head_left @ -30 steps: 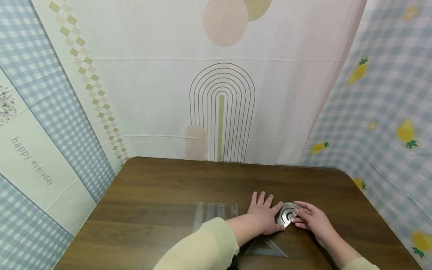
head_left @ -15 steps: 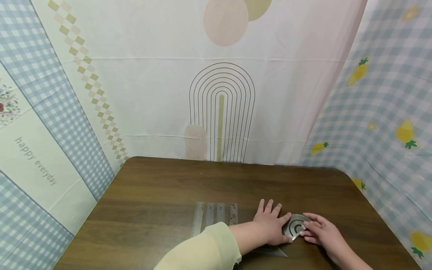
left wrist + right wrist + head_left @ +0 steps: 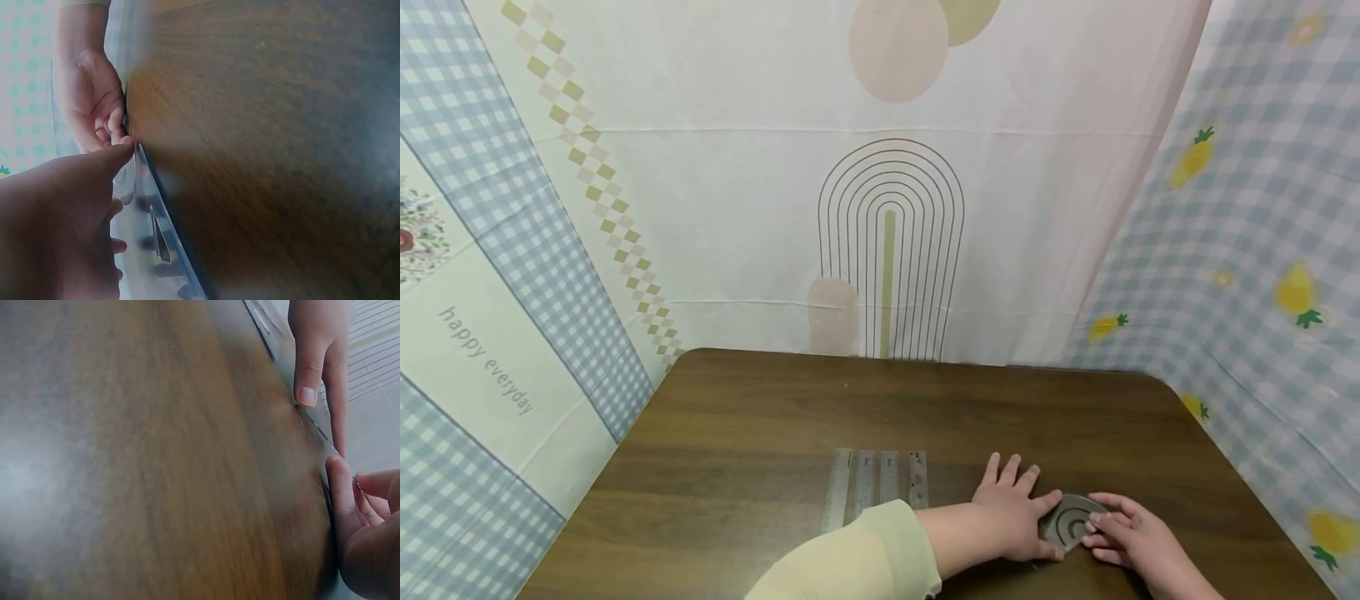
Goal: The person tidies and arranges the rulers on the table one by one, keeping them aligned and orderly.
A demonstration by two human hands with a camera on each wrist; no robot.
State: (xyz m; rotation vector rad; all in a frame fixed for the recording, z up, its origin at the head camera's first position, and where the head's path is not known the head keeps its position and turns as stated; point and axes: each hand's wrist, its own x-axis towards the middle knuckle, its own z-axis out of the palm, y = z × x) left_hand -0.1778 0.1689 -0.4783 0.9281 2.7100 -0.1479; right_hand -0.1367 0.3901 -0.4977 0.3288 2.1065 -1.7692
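Observation:
A clear plastic protractor (image 3: 1067, 523) lies at the right front of the table, between the two hands. My left hand (image 3: 1011, 515) rests flat with its fingers spread; its thumb and index finger touch the protractor's left edge. On the other side my right hand (image 3: 1138, 537) has bent fingers and pinches the protractor's right edge, seen edge-on in the right wrist view. A clear set square (image 3: 161, 234) lies by the left hand in the left wrist view; in the head view the left arm hides nearly all of it.
Several clear rulers (image 3: 889, 479) lie side by side left of my left hand, their near ends partly behind the sleeve (image 3: 865, 554). The brown wooden table (image 3: 760, 400) meets a patterned cloth wall (image 3: 737, 208) at the back.
Both hands have moved toward the front right, and the protractor has come along between them. The left forearm now covers most of the set square. The rulers have stayed put.

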